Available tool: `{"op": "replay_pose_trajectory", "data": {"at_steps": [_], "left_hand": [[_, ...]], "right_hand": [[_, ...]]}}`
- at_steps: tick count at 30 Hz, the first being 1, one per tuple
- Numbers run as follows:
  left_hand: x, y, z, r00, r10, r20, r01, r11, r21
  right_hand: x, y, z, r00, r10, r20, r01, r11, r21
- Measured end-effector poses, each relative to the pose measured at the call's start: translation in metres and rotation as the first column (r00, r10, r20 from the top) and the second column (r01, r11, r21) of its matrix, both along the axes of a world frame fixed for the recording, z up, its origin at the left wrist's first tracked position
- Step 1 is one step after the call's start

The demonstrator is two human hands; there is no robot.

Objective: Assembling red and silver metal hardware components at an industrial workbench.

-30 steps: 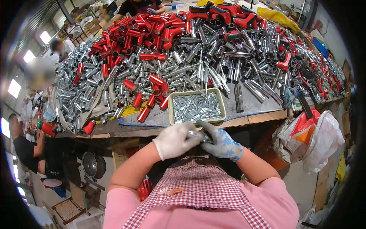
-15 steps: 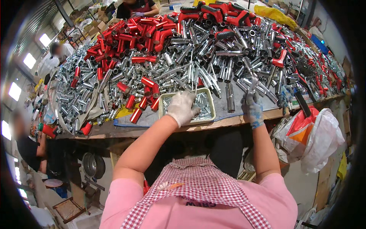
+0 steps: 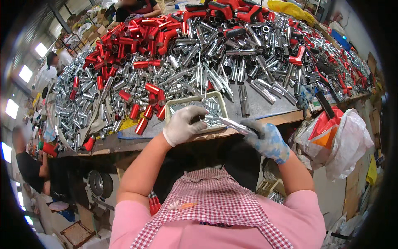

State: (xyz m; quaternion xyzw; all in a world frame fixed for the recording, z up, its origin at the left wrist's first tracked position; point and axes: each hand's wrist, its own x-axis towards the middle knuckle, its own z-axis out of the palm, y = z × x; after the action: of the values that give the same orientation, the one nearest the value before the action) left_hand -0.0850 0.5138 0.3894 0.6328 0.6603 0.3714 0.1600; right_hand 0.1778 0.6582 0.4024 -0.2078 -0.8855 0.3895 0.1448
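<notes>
My right hand (image 3: 268, 142), in a grey and blue glove, is closed around a shiny chrome metal tube (image 3: 235, 125). The tube is tilted, and its free end points left toward my other hand. My left hand (image 3: 184, 125), in a white glove, is over the left front side of a cream plastic tray (image 3: 225, 108). Its fingers are curled toward the thumb; anything small between them is too hard to make out. Small silvery metal pieces (image 3: 213, 108) lie in the tray. Behind the tray, a loose chrome tube (image 3: 243, 101) rests on the table.
A large heap of chrome tubes (image 3: 242, 68) and red tubes (image 3: 124, 41) covers the table. Red-and-black handles (image 3: 248, 14) are piled at the back. A white plastic bag (image 3: 350, 139) hangs at the right edge. Co-workers (image 3: 139, 8) are at the far side and left.
My right hand has come back and left from the tubes, bringing a chrome tube toward the tray. My left hand has drawn back from inside the tray toward its front edge.
</notes>
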Motion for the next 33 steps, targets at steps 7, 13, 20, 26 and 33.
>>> {"op": "replay_pose_trajectory", "data": {"at_steps": [7,13,20,26,33], "left_hand": [[0.004,-0.009,0.011,0.945,-0.003,0.328,0.092,0.962,-0.256],[0.027,0.011,0.026,0.951,-0.069,0.303,0.156,0.949,-0.274],[0.065,0.055,0.023,0.956,-0.288,-0.052,0.281,0.954,-0.109],[0.080,0.092,0.016,0.862,-0.500,-0.082,0.486,0.861,-0.150],[0.072,0.168,-0.005,0.986,0.048,0.159,0.002,0.953,-0.302]], "right_hand": [[0.021,0.001,0.017,1.000,-0.012,-0.018,0.014,0.994,0.104],[0.033,0.010,0.006,1.000,0.015,-0.008,-0.015,1.000,0.024],[0.034,0.012,0.001,0.994,-0.097,0.043,0.106,0.944,-0.314],[0.046,0.019,-0.005,0.999,0.014,0.047,-0.005,0.983,-0.181],[0.076,0.030,-0.028,0.950,-0.312,-0.031,0.277,0.882,-0.381]]}}
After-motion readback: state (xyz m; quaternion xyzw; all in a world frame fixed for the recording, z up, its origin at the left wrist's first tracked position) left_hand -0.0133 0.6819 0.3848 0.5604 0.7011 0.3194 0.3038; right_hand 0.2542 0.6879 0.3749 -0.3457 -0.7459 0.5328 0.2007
